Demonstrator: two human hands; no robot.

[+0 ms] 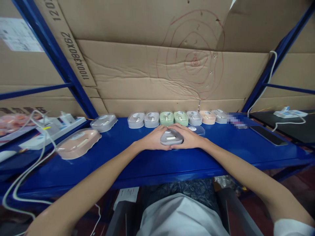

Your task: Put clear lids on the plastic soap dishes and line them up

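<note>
**Two hands hug a small grey case**

The grey case (171, 137) sits on the blue worktop (137, 164), right in the middle, close to the front edge. The left hand (154, 139) wraps around its left side. The right hand (190, 138) wraps around its right side. Both hands are curled in and touching the case, with the fingertips meeting at the back of it. So the case lies between the two hands, held from both sides.

Just behind the right hand lies a clear round lid (196, 129). Farther back, along the cardboard wall (147, 75), stands a row of cases (177, 118) side by side: grey, green and pink ones. On the left, well apart from the hands, lie a big pink case (78, 143) and another grey case (103, 122). White cables (29, 170) hang over the left end of the worktop. A dark phone (268, 135) lies flat on the right side.
</note>
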